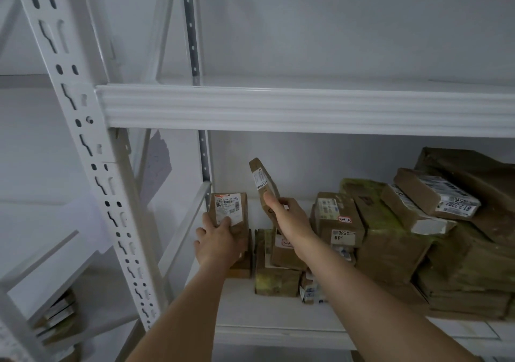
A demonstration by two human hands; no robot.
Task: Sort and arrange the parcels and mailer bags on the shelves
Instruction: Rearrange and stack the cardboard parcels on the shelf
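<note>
My left hand (216,240) grips a small brown box (231,211) with a white label, standing upright at the left end of the middle shelf (278,311). A thin brown parcel (263,186) with a barcode label is held up on edge by my right hand (287,216), just right of the box and above the shelf. Below and between the hands lie more small brown parcels (276,275). A pile of brown boxes (390,233) with labels fills the shelf to the right.
The white shelf beam (306,109) of the level above runs across the view, close over the hands. A perforated white upright (92,150) stands at the left. A neighbouring shelf at lower left holds a few parcels (55,317).
</note>
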